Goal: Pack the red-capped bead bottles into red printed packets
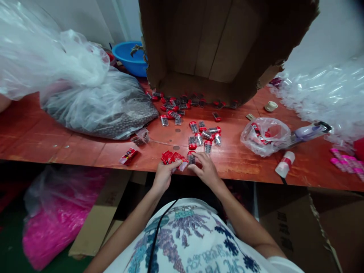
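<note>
My left hand (164, 177) is closed on a fanned bunch of red printed labels (171, 157) near the table's front edge. Thumb and fingers of my right hand (208, 171) close around a small clear bottle with a red cap (191, 158) and dark contents. Just beyond it lie several similar red-capped bottles (199, 139), some upright and some tipped over. More of these bottles (176, 106) are heaped farther back, by the mouth of a cardboard box (199, 81). A red printed packet (129, 156) rests to the left of my left hand.
A large plastic sack of dark pieces (105, 110) fills the left side, with a small clear cup (140, 137) beside it. A blue basin (129, 57) stands behind. Rightward are a clear bag of red labels (264, 136), a white roll-shaped object (285, 164) and bagged clear plastic pieces (327, 94).
</note>
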Motion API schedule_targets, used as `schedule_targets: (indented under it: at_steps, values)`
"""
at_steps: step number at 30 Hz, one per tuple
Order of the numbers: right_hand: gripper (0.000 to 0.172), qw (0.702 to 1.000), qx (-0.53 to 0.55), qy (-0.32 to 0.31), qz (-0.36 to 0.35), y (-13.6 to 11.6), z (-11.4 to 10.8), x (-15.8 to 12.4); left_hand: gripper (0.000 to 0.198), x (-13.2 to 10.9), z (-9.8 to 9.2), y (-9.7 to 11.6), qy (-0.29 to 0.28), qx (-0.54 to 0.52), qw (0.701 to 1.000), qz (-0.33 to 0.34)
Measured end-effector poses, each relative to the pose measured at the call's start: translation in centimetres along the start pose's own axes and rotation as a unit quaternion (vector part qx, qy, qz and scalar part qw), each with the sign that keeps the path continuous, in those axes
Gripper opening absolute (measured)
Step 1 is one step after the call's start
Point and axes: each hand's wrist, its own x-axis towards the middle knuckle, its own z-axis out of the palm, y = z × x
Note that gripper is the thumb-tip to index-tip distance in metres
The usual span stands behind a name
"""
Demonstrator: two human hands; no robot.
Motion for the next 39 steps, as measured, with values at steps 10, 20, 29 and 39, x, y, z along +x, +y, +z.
schedule_targets:
  at_steps: [10, 20, 29, 39]
  values:
    - [0.034, 0.981, 0.147, 0.054, 0.110, -0.7, 2.0, -1.1, 0.025, -0.3, -0.1, -0.6, 0.013, -0.029, 0.999, -0.031]
    - [0.054, 0.970, -0.230, 0.004, 0.077, -0.2, 3.1, -0.8, 0.011, 1.2, -1.4, 0.8, 0.090, -0.129, 0.985, -0.065]
    - [0.044, 0.996, -0.023, 0.008, 0.080, 1.2, 2.8, -0.9, 0.007, 2.6, -2.0, 0.7, 0.119, -0.162, 0.976, -0.080]
    - [0.048, 0.910, 0.379, 0.046, 0.164, -1.4, 3.4, -1.5, 0.016, 2.4, -1.2, 0.8, 0.103, -0.157, 0.982, -0.037]
